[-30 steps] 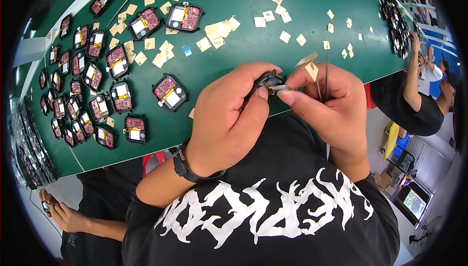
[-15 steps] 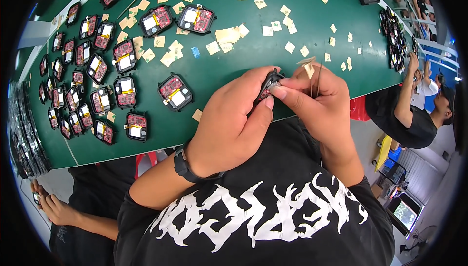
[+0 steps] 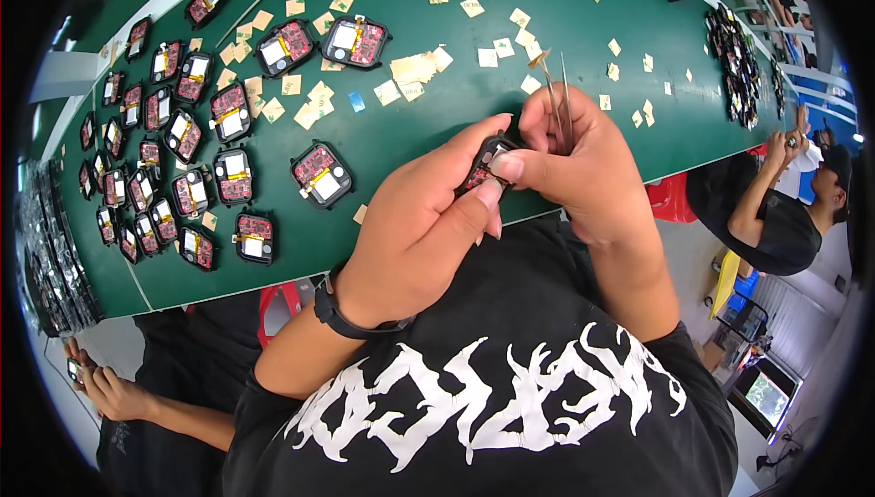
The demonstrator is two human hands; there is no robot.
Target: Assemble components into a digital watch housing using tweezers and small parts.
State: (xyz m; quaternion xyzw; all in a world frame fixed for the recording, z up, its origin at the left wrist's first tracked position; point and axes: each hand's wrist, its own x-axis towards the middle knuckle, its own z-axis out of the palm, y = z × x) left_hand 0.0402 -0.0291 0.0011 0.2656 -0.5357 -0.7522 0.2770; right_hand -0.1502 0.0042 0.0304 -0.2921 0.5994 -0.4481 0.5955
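Observation:
Near the table's front edge, my left hand is closed around a black watch case with a red circuit board inside. My right hand presses its thumb onto the case and hides part of it. Metal tweezers are tucked in the fingers of that same hand, tips pointing away from me. Beside the tips rises a small tan paper piece; whether the tweezers pinch it I cannot tell. Left of my hands lies another open watch case with red board and white block.
Many similar open watch cases cover the left of the green table. Tan paper squares and a blue piece lie scattered beyond my hands. Dark parts are heaped far right. Other people sit at both sides.
My right thumb has shifted slightly left on the watch case. The tweezers have turned more upright and show more clearly, and the paper piece has moved left and away from me.

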